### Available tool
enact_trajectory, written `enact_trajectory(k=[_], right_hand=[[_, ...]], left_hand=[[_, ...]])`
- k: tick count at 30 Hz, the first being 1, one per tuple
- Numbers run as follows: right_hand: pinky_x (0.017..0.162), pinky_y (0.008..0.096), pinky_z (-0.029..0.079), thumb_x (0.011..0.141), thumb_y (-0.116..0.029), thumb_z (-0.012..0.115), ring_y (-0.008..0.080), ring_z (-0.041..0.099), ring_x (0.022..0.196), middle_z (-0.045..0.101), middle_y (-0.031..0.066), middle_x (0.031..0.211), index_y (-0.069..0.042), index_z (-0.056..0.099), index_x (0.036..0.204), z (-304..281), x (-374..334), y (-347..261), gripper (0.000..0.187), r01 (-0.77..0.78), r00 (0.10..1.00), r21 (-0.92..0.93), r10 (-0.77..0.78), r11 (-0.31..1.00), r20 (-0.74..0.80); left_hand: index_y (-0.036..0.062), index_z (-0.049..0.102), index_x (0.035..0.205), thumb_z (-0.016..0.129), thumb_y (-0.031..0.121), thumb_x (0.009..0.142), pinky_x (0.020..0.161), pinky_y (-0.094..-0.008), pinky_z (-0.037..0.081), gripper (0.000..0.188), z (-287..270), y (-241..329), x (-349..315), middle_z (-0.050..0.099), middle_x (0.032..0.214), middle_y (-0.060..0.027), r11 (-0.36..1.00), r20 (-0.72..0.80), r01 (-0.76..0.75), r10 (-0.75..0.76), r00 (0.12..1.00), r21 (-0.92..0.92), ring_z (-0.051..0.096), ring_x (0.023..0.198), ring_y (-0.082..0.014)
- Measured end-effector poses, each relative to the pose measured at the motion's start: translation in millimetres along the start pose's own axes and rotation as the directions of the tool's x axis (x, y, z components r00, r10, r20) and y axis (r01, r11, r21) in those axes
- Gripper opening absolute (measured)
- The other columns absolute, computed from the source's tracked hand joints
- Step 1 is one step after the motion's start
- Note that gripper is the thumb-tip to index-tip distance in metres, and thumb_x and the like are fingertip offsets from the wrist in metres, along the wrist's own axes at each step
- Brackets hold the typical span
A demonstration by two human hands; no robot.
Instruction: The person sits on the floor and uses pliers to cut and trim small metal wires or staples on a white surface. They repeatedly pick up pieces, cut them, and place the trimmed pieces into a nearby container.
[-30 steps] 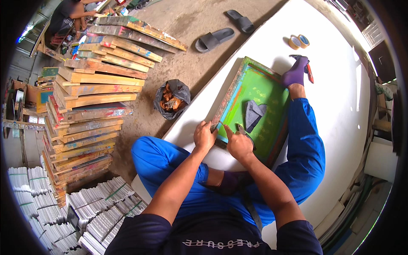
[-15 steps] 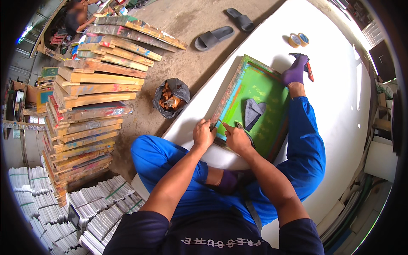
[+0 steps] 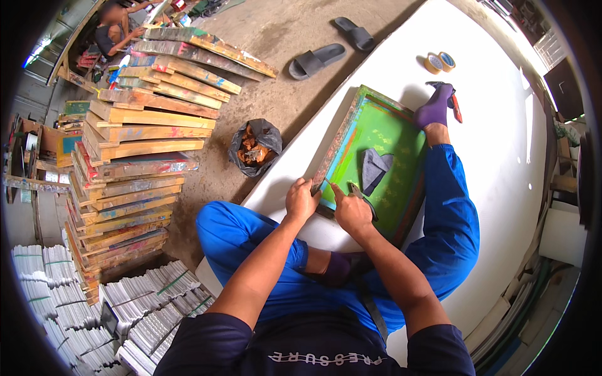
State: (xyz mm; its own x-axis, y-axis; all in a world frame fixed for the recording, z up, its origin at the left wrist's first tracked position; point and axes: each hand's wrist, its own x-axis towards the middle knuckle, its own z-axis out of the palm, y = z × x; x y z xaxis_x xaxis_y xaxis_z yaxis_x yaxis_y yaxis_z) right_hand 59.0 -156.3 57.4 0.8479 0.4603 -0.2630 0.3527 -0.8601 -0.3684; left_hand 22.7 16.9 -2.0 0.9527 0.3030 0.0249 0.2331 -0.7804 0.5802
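A screen printing frame [image 3: 359, 100] with painted wooden edges and green mesh lies on the white tabletop, between my legs. My left hand [image 3: 302, 202] is closed round its near left corner. My right hand [image 3: 352, 213], fingers curled and index finger stretched forward, grips a thin tool [image 3: 328, 181] whose tip points at the frame's left rail. A dark pointed piece [image 3: 356, 188] shows beside that hand; whether it belongs to the tool I cannot tell. On the mesh, ahead of my right hand, lies a folded grey cloth [image 3: 375, 168].
By my socked foot [image 3: 434, 106] lies a hammer with a red handle [image 3: 457, 110]. Two tape rolls [image 3: 440, 61] stand farther off. Left of the table are a black bag of scraps [image 3: 255, 149], slippers [image 3: 316, 61], stacked wooden frames [image 3: 153, 131] and bundled white sheets [image 3: 144, 313]. A person [image 3: 115, 28] sits far left.
My hands stay at the frame's near left corner, with the right index finger slightly shifted. The view has moved a little. The far person's arm has changed position.
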Motion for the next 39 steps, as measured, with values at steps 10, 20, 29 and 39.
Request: enact_trajectory(k=[10,20,29,39], right_hand=[[0.066,0.0474,0.062,0.100,-0.017,0.048,0.0383,0.075,0.085,0.070,0.0264,0.098,-0.008,0.051,0.145,-27,3,-37,0.046,-0.010,0.984,-0.146,0.036,0.989,0.173],[0.087,0.0562,0.055,0.098,-0.016,0.048,0.0468,0.070,0.097,0.070,0.0294,0.107,-0.015,0.050,0.148,-20,7,-21,0.051,-0.192,0.952,0.179,0.139,0.965,0.271],[0.092,0.0542,0.052,0.098,-0.020,0.055,0.0473,0.067,0.103,0.068,0.0321,0.110,-0.018,0.059,0.142,7,7,4,0.045,-0.186,0.975,0.383,0.121,0.905,0.187],[0.098,0.0493,0.051,0.098,-0.024,0.057,0.0458,0.065,0.112,0.067,0.0305,0.117,-0.019,0.061,0.141,17,11,23,0.043,-0.104,0.993,0.607,0.047,0.788,0.109]], left_hand=[[-0.0033,0.073,0.101,0.080,0.021,0.077,0.078,-0.0464,0.054,0.035,3,-1,-1,0.067,0.089,-0.0177,1.000,-0.038,-0.016,0.015,0.999,-0.008,0.067,0.088,-0.0371],[-0.0063,0.073,0.107,0.081,0.022,0.075,0.080,-0.0465,0.055,0.043,2,0,1,0.068,0.092,-0.0204,1.000,-0.008,-0.011,0.011,1.000,0.014,0.068,0.088,-0.0385],[-0.0041,0.072,0.104,0.080,0.020,0.076,0.086,-0.0460,0.053,0.037,0,3,4,0.067,0.094,-0.0174,0.999,0.050,0.048,-0.049,0.998,0.019,0.066,0.094,-0.0372],[-0.0055,0.073,0.106,0.081,0.020,0.075,0.077,-0.0474,0.054,0.041,1,-1,3,0.067,0.091,-0.0186,0.999,-0.023,-0.031,0.031,0.999,0.018,0.067,0.085,-0.0385]])
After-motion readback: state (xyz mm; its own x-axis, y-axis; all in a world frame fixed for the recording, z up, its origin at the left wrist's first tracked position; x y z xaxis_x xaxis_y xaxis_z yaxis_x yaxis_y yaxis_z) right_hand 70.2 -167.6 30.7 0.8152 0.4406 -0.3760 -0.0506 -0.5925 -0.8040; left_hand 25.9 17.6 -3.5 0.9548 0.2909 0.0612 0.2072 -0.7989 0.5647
